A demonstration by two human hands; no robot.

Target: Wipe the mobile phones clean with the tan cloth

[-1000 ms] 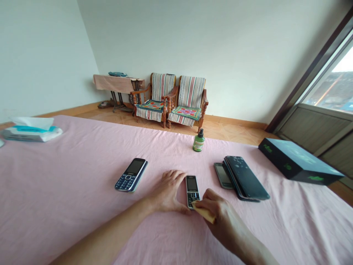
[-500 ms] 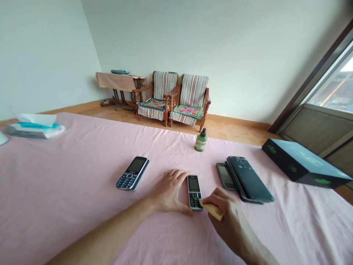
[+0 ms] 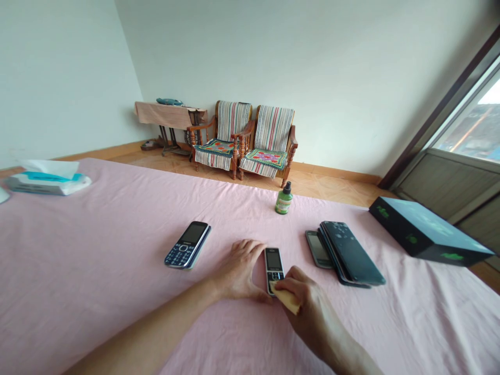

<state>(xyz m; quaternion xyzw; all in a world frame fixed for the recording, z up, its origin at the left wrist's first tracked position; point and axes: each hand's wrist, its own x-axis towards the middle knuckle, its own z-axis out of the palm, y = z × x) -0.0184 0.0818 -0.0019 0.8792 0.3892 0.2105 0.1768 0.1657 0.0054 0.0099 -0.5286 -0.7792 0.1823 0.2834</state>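
Note:
A small silver-edged keypad phone lies face up on the pink cloth. My left hand grips it by its ends, fingers at the top edge and thumb by the bottom. Pinched in my right hand is a folded yellow cloth, its tip pressed on the phone's keypad. The lower keys are partly hidden by the cloth and fingers. To the left, a larger dark blue keypad phone rests on another thin item. Right of my hands, several smartphones are stacked, and a grey phone leans out beside them.
Behind the phones stands a green spray bottle. A black box sits at the right edge of the pink-covered surface. A pack of tissues lies far left. Two wooden chairs stand beyond, against the wall.
My right hand has slid the yellow cloth left over the lower keys of the small phone. My left hand and the phone have hardly moved.

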